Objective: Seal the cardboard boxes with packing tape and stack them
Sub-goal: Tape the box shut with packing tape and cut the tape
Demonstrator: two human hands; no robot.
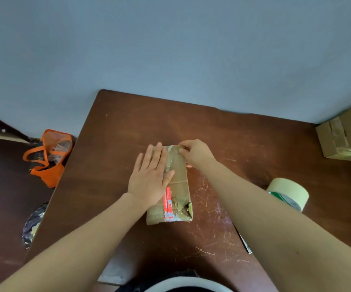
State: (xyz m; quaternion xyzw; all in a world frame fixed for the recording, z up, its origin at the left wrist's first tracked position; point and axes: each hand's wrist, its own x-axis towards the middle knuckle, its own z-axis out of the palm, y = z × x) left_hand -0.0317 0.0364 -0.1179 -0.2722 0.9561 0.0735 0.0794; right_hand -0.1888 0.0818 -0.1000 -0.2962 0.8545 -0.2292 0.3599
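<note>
A small worn cardboard box (179,187) lies in the middle of the brown table (128,127), with a red label strip and a torn near corner. A clear tape strip runs along its top. My left hand (151,178) lies flat on the box's left half, fingers spread and pointing away from me. My right hand (195,153) pinches the box's far right corner, fingertips on the tape end. A roll of pale packing tape (290,191) sits on the table to the right, partly behind my right forearm.
More cardboard boxes (347,135) are stacked at the table's far right corner. An orange bag (50,157) and a dark bundle (33,224) lie on the floor left of the table. A thin flat object (246,244) pokes out under my right forearm. A grey wall stands behind.
</note>
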